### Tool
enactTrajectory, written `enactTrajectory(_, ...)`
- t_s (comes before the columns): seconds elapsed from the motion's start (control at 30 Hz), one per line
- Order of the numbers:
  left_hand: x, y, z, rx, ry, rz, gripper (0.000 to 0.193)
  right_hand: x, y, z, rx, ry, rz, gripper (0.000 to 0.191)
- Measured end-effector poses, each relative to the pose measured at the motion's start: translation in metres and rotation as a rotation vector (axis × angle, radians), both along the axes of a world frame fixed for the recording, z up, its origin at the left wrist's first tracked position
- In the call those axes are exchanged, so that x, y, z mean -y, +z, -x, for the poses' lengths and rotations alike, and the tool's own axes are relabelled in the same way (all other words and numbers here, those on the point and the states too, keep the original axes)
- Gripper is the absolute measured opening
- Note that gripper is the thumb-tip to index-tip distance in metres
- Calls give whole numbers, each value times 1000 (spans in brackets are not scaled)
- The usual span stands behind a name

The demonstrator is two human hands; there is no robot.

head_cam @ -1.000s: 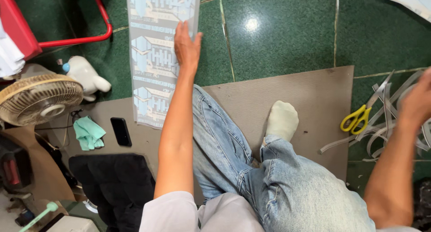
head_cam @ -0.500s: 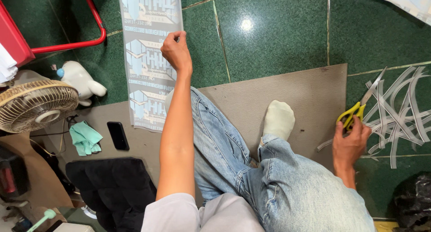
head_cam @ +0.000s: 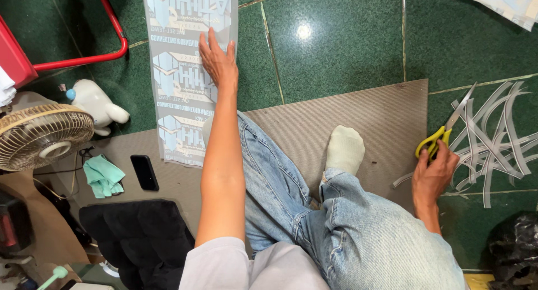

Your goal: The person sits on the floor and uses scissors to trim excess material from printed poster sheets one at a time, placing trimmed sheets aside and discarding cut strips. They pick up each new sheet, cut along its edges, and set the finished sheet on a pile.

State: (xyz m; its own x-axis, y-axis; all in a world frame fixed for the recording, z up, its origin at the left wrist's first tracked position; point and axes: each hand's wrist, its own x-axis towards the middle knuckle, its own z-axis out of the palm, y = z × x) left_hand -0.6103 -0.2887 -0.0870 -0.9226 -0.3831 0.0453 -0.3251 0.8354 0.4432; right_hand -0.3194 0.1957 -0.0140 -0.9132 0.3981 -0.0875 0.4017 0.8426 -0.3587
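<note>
Scissors (head_cam: 439, 137), yellow-handled, now gripped in right hand (head_cam: 434, 175) by the scrap strips (head_cam: 493, 144); 0.5 s ago only touched. Left hand (head_cam: 218, 60), fingers flat and spread, pinned printed sheet (head_cam: 188, 77) to floor; cutting seemed imminent.

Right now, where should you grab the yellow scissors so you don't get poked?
Probably by the yellow handle loops of the scissors, coming from the near side where the right hand already touches them. The blades point away, up toward the cut strips, so the handles are the safe end.
</note>
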Motion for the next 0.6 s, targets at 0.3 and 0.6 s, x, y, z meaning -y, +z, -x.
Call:
enactTrajectory(0.3, 9, 4, 1, -81, 100, -65, 30, -31, -13, 3, 99, -295, 341, 58)
enactTrajectory(0.6, -26, 3, -8, -385, -644, 167, 43, -67, 9, 4, 76, -474, 1516, 58)
